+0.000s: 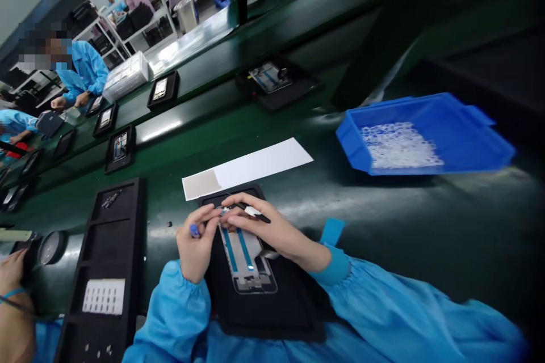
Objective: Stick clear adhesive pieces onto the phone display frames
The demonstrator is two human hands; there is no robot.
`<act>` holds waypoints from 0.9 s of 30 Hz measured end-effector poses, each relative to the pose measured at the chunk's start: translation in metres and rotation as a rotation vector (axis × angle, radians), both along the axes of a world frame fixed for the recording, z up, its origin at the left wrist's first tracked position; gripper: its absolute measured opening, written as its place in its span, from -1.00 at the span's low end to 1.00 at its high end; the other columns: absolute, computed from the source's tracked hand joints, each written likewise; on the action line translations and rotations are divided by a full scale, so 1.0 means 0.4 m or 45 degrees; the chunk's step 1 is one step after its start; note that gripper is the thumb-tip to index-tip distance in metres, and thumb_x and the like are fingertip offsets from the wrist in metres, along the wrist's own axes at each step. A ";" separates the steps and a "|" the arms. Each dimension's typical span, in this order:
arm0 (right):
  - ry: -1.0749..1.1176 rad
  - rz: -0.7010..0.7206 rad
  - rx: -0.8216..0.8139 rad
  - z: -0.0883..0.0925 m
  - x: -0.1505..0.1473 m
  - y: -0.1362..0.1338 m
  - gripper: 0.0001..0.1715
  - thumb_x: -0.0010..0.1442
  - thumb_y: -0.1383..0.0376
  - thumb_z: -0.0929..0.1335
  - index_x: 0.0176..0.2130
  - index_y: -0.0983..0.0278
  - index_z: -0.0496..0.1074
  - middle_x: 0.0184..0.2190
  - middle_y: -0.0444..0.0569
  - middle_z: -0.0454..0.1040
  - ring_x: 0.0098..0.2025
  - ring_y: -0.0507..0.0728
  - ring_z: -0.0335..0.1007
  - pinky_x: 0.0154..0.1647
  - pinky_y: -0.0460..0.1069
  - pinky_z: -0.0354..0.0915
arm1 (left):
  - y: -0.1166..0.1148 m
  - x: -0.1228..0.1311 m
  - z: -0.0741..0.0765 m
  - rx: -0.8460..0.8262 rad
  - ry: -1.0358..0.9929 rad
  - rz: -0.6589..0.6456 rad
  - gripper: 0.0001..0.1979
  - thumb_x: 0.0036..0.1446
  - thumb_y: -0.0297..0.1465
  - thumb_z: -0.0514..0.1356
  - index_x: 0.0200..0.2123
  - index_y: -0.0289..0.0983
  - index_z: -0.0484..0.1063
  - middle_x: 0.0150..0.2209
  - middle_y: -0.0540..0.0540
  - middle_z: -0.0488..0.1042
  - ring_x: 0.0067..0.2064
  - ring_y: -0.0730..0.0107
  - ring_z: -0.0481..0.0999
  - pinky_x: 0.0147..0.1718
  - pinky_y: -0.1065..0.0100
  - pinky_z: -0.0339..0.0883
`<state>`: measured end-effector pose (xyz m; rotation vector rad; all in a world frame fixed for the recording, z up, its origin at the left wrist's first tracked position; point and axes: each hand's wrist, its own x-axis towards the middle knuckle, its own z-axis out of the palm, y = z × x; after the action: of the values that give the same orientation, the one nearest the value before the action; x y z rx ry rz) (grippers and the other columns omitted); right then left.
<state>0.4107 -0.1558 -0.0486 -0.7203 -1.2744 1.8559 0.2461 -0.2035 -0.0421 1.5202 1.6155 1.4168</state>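
Observation:
A phone's inner frame [244,252] with blue strips lies in a black padded tray [238,317] in front of me. My left hand [196,244] is at the frame's upper end, its thumb and fingers pinched together; what they hold, if anything, is too small to make out. A small blue piece [195,231] shows by its fingers. From the right, my right hand [272,227] reaches over the same end, closed around a slim black tool [254,212] with a white band. The fingertips of both hands nearly meet there. A grey flap [268,254] sticks up beside the frame.
A white strip [264,161] lies beyond the tray. To the right is a blue bin [464,142] with small white pieces. At left stands a black compartment tray [113,249]. Further phone trays [120,147] line the green bench; co-workers [83,68] sit along it.

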 end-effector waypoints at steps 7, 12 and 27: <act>0.014 -0.098 -0.042 0.007 0.006 -0.006 -0.63 0.12 0.13 0.45 -0.11 0.20 0.39 -0.31 -0.09 0.54 -0.17 0.15 0.52 -0.08 0.06 0.45 | -0.009 0.012 0.002 0.277 0.420 -0.094 -0.66 0.21 -0.47 0.22 0.06 -0.21 0.41 -0.26 -0.08 0.66 -0.65 0.60 0.32 -0.57 0.49 0.35; -0.019 -0.176 0.041 0.012 0.008 -0.013 -0.70 0.14 0.14 0.43 -0.15 0.19 0.38 -0.34 -0.09 0.52 -0.21 0.15 0.52 -0.13 0.05 0.45 | -0.017 0.017 -0.007 0.198 0.332 -0.171 -0.61 0.29 -0.40 0.15 0.17 -0.17 0.31 -0.18 -0.11 0.65 -0.44 0.47 0.55 -0.42 0.45 0.44; -0.203 -0.326 0.409 -0.007 0.000 -0.022 -0.79 0.22 0.21 0.37 -0.14 0.22 0.38 -0.31 -0.03 0.55 -0.26 0.16 0.54 -0.26 0.01 0.44 | -0.044 0.024 0.024 0.510 0.324 -0.046 -0.44 0.34 -0.06 -0.05 -0.57 -0.24 0.44 -0.49 -0.07 0.46 -0.47 0.40 0.46 -0.48 0.35 0.35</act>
<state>0.4107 -0.1647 -0.0513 -0.8232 -1.4639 1.3709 0.2559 -0.2209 -0.0326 2.0159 1.4922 1.6535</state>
